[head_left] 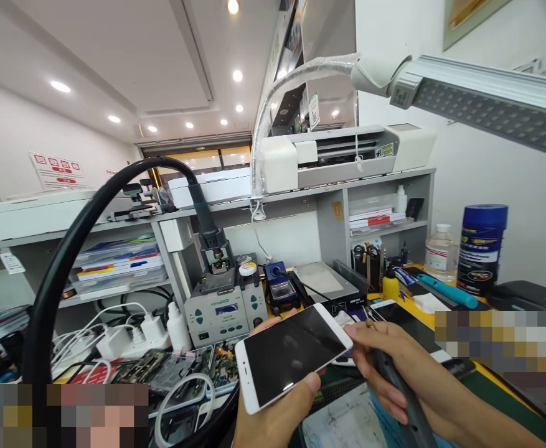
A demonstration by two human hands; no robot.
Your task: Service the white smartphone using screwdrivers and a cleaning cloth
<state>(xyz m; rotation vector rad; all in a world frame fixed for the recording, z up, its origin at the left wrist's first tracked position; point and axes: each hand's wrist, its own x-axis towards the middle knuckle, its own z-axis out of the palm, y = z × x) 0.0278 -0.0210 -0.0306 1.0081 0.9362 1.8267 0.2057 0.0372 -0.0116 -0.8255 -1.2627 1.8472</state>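
Black hose (43, 311) arcs up at near left on my feed; my left hand (277, 410) grips the white-framed phone (296, 354) from below, thumb on its near edge; it's held up nr centre, dark screen facing up & toward cam; my right hand (387, 358) is wrapped round a dark grey tool (406, 401), w/ thumb & fingertips at the right corner; 2nd phone (415, 326) lies right, partly behind that hand; far left of centre, grey control stn (226, 317) w/ buttons & display; blue-capped can (480, 249) & clear bottle (439, 255) stand far right.
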